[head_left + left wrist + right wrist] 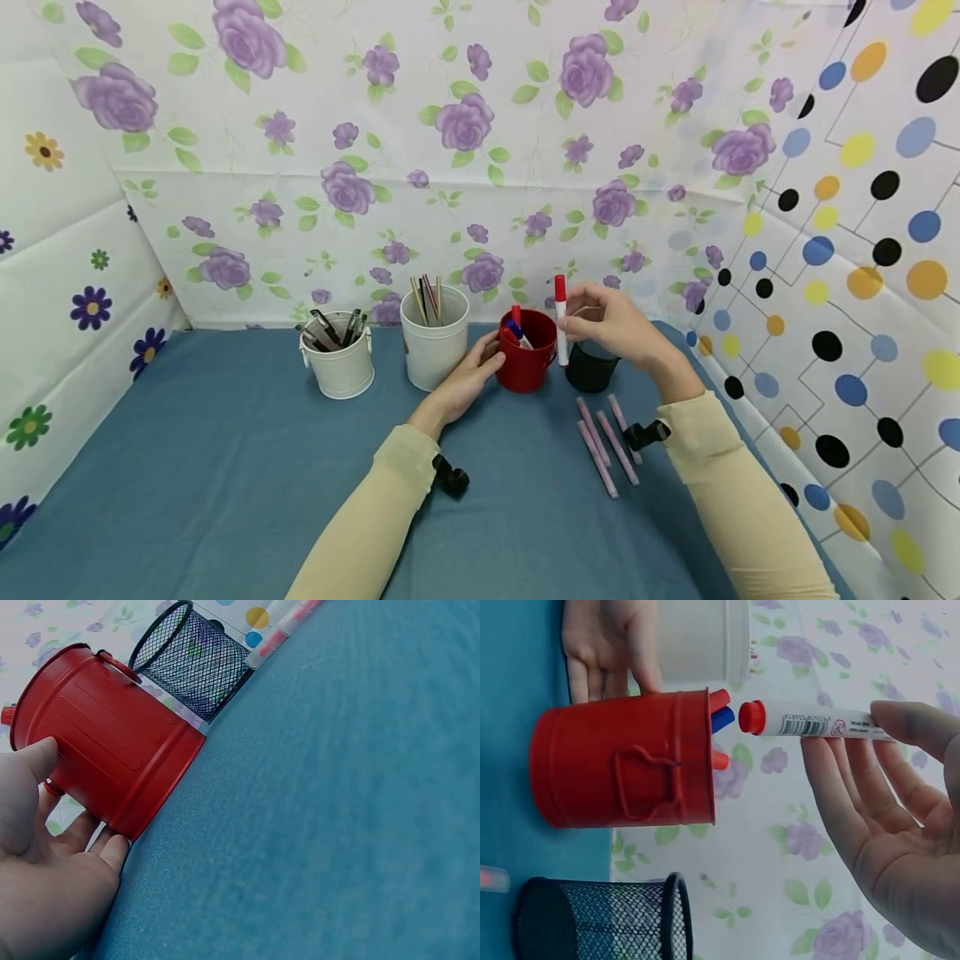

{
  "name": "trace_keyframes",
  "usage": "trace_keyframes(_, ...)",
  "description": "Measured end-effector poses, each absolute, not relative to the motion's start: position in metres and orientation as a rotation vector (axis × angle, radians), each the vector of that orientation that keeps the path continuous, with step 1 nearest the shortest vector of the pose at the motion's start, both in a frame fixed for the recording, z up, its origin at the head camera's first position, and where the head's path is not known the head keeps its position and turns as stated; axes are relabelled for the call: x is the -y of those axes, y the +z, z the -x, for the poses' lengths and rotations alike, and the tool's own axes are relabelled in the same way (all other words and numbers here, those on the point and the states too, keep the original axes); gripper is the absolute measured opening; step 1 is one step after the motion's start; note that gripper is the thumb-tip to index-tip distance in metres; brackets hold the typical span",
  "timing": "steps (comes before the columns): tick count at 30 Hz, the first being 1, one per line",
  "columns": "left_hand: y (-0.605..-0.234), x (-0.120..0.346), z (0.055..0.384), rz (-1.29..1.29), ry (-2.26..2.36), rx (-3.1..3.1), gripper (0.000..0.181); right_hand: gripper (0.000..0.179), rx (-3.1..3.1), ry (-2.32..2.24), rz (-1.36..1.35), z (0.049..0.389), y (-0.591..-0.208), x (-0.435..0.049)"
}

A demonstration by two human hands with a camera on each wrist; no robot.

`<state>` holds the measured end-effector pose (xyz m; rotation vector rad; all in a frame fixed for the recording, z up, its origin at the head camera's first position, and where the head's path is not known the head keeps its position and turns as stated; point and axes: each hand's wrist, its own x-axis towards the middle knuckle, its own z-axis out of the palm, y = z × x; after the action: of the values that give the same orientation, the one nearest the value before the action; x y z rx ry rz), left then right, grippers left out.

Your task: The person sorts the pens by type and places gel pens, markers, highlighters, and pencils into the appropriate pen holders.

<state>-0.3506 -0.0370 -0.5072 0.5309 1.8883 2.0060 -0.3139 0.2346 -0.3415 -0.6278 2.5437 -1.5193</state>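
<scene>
A small red metal bucket [522, 367] stands upright, holding several markers, among them a blue-capped one [517, 331]. My left hand [468, 377] holds the bucket's left side, thumb [41, 759] on the front and other fingers partly hidden behind it. Between thumb and fingers, my right hand [606, 321] pinches a white marker [562, 333] upright, red cap at the top. In the right wrist view, the marker's lower red end [753, 718] hangs just above the bucket's mouth, near the markers inside.
A black mesh cup [590, 371] stands right of the bucket. Several pink pens [596, 442] lie in front of it. Leftward are a tall white bucket [433, 358] with thin sticks and a smaller white bucket [345, 373] with black pens. Patterned cloth walls border the blue table.
</scene>
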Motion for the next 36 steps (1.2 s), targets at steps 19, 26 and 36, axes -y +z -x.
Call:
trace_keyframes(19,-0.507,0.037,0.351,-0.532,2.003,-1.889,0.063,0.043,-2.532,-1.588,0.568,0.347,-0.332,-0.234)
trace_keyframes(26,-0.506,0.038,0.350,-0.517,2.007,-1.889,0.063,0.040,-2.527,-1.629,0.597,0.357,-0.331,-0.225)
trace_keyframes(36,-0.507,0.037,0.350,-0.520,1.997,-1.894,0.064,0.038,-2.482,-1.639,0.639,0.367,-0.335,-0.215)
